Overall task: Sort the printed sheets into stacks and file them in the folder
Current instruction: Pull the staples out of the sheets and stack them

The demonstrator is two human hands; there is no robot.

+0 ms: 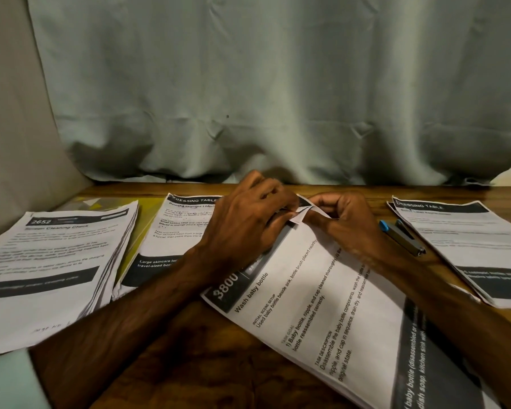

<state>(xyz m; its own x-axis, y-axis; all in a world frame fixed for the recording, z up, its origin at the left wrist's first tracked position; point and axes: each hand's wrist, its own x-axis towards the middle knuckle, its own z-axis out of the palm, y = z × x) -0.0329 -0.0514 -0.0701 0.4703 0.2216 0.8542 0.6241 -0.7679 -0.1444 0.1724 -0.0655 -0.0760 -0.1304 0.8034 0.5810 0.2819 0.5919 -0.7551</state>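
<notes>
A stack of printed sheets headed "3800 Wash baby bottle" (331, 305) lies turned at an angle on the wooden table in front of me. Its far corner (303, 212) is lifted and folded over. My left hand (248, 219) and my right hand (340, 222) meet at that corner, and both pinch it between curled fingers. A thick stack headed "2652" (50, 261) lies at the left. A "Dressing Table" stack (171, 231) rests on a yellow-green folder (143, 222) behind my left forearm. Another "Dressing Table" stack (472, 246) lies at the right.
A grey stapler with a blue end (401, 236) lies between my right hand and the right stack. A pale green curtain (278, 98) hangs along the table's back edge. A light-coloured object (9, 382) sits at the bottom left corner.
</notes>
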